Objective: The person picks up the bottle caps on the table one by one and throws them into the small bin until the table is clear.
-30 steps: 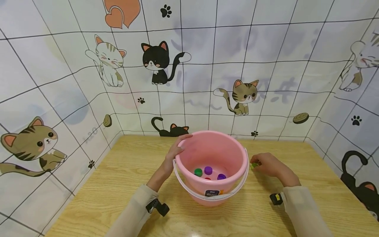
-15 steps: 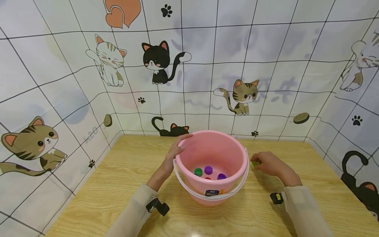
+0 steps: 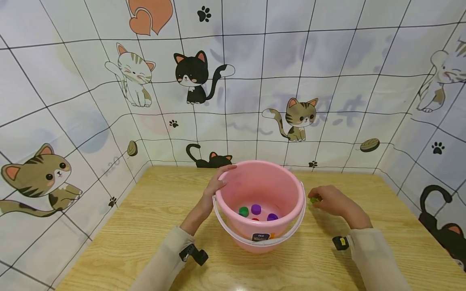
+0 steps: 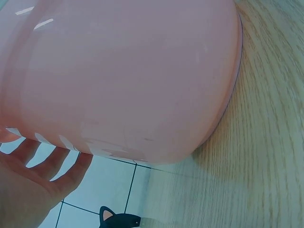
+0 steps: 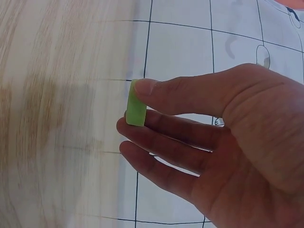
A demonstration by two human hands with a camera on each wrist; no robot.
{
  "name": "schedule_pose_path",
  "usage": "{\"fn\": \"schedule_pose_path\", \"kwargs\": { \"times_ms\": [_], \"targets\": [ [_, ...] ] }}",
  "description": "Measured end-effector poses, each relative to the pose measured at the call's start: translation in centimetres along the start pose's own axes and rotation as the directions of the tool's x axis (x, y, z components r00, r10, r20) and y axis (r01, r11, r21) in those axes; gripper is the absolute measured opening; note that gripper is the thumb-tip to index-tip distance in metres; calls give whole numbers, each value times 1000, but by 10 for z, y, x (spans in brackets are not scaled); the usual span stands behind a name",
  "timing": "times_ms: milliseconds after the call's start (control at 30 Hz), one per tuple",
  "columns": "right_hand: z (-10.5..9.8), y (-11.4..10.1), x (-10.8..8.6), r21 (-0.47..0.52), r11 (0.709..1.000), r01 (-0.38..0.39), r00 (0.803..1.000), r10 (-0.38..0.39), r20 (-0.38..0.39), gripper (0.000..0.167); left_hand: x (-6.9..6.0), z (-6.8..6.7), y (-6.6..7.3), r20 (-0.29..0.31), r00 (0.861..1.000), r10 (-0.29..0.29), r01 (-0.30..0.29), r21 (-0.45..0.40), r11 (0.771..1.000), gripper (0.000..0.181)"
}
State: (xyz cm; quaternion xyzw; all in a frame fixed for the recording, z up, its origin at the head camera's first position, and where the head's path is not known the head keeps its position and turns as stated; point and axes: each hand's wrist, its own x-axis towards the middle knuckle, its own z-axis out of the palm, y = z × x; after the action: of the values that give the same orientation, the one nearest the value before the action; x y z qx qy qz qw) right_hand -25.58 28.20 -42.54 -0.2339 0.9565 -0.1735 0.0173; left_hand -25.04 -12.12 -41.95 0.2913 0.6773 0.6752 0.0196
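Observation:
A pink bucket stands upright on the table, its white handle hanging down at the front. My left hand grips the bucket's left rim; in the left wrist view its fingers lie along the outer wall. To the right of the bucket, my right hand pinches a light green cap between thumb and fingers, just above the table. Inside the bucket lie a green cap, purple caps and part of a red one. The front wall hides some of the bucket's floor.
The wooden table meets a white gridded wall covering printed with cats at the back and sides. Each sleeve carries a small black wrist camera.
My right hand has risen very slightly with the light green cap. The left hand and the bucket stay as they were.

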Motion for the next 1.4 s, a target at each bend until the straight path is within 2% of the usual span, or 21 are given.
{"fn": "schedule_pose_path", "kwargs": {
  "times_ms": [1400],
  "targets": [
    [-12,-24,0,4,1000,5,1000,-5,-12,19,0,0,-1,6,1000,10,-10,-11,1000,60]
  ]
}}
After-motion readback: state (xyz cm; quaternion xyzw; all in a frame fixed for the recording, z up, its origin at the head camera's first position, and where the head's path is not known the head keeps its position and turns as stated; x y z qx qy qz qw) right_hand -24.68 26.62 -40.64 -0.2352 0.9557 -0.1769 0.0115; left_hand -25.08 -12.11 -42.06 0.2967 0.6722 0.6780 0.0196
